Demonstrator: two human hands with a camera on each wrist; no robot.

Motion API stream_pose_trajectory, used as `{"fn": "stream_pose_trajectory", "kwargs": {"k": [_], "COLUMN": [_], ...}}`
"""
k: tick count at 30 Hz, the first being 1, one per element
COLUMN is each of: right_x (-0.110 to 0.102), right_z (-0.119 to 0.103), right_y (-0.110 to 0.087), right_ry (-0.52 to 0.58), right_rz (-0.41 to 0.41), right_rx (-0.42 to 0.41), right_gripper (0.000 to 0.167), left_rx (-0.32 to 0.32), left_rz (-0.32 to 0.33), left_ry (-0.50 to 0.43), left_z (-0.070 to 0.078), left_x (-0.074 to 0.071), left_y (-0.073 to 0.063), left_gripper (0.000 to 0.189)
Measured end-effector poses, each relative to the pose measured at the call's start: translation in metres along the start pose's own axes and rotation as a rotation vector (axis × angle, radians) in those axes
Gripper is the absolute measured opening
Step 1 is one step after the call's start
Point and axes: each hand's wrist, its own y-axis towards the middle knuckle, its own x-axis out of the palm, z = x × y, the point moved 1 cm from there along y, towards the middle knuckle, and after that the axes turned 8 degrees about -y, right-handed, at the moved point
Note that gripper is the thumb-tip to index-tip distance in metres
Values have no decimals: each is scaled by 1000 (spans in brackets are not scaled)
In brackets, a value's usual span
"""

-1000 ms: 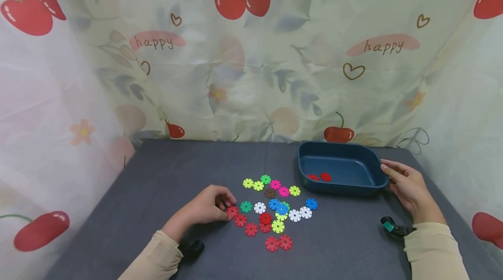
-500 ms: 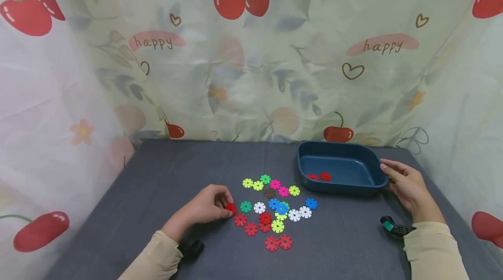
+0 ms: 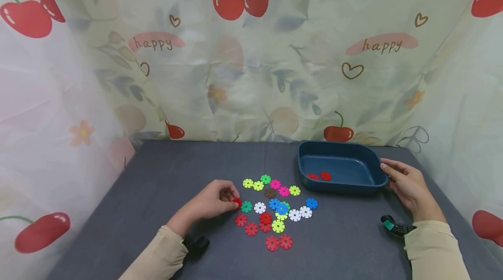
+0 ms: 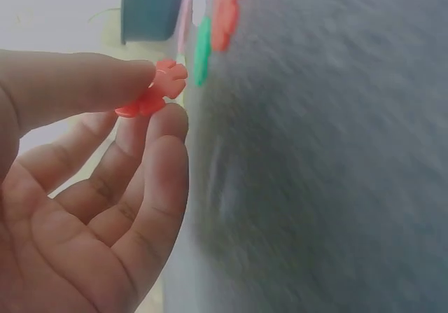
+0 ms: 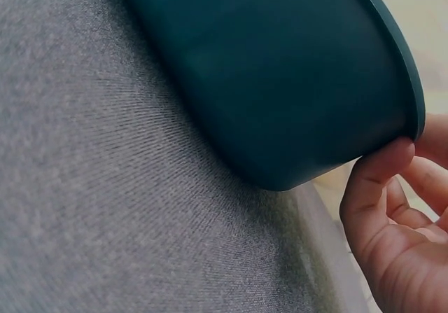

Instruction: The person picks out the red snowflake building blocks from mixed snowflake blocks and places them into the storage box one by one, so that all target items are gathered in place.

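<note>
The left hand [image 3: 212,202] pinches a red notched disc [image 3: 237,202] between thumb and forefinger, its other fingers loosely bent; the disc is at the left end of the scattered pieces, close to a green disc [image 3: 246,206], and appears to be just above the cloth. The right hand [image 3: 408,187] grips the right end of a dark blue tray [image 3: 351,167], the thumb against the outer wall just under the rim. Two red discs [image 3: 325,177] lie inside the tray near its left end. Between the hands spread loose discs in yellow, green, pink, brown, white, blue and red, most flat, a few overlapping. All this rests on a table [image 3: 334,236] covered in dark grey cloth, which shows a fine ribbed weave in the right wrist view. Beyond the table's far edge hangs a pale curtain [image 3: 259,109] printed with cherries, leaves, hearts and the word "happy"; similar cherry-printed sheets close off both sides. The pinched disc is round and, in the left wrist view, tilted, its face seen obliquely; which way that face points I cannot tell. The tray sits upright, opening upward, its long axis running left to right along the far edge.
</note>
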Motion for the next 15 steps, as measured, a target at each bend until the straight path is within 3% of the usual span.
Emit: {"fn": "stream_pose_trajectory", "kwargs": {"k": [6,15], "right_x": [0,1], "right_z": [1,-2], "right_y": [0,-1], "right_ry": [-1,-7], "right_rz": [-20,-13], "right_rx": [-13,-22], "right_gripper": [38,42], "left_rx": [44,92], "left_rz": [-6,48], "left_ry": [-85,-228], "left_z": [10,39], "left_x": [7,31], "left_y": [12,43], "left_gripper": [10,12]}}
